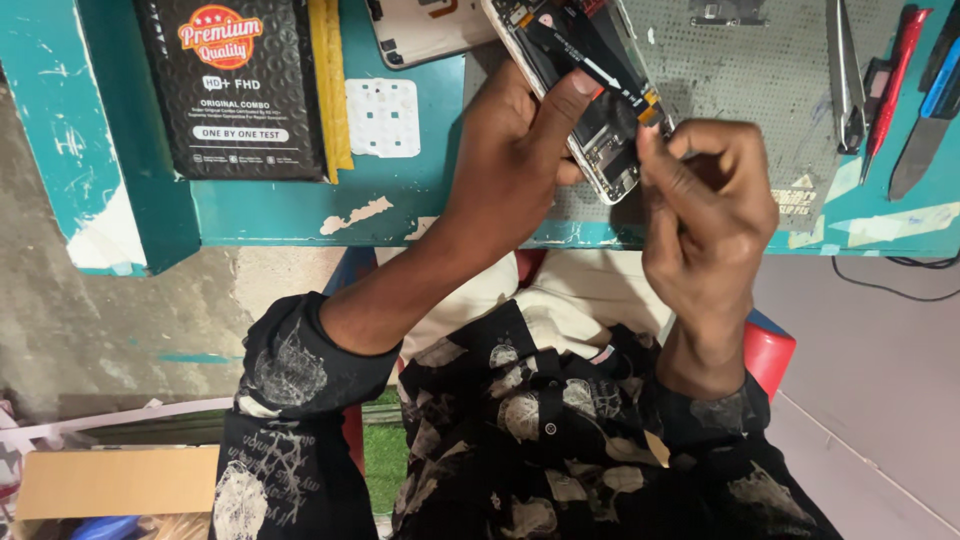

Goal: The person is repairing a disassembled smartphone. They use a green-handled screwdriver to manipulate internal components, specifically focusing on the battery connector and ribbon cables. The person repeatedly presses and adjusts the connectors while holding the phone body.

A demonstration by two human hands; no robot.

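An opened phone (560, 50) with its back cover off lies tilted across a grey work mat (750, 90), its circuit boards and black flex parts showing. My left hand (515, 150) grips the phone's lower edge, thumb pressed on the inside near a yellow-edged part. My right hand (705, 200) has its fingertips pinched together at the phone's lower corner, on a small part that is too small to identify.
A black padded package (230, 85) lies at the left on the teal bench (300, 210). Beside it sit a white adhesive sheet (383, 117) and a white back cover (425, 30). Tweezers (845, 75), a red tool (890, 85) and a blue-handled tool (930, 110) lie at the right. A cardboard box (115, 485) sits on the floor.
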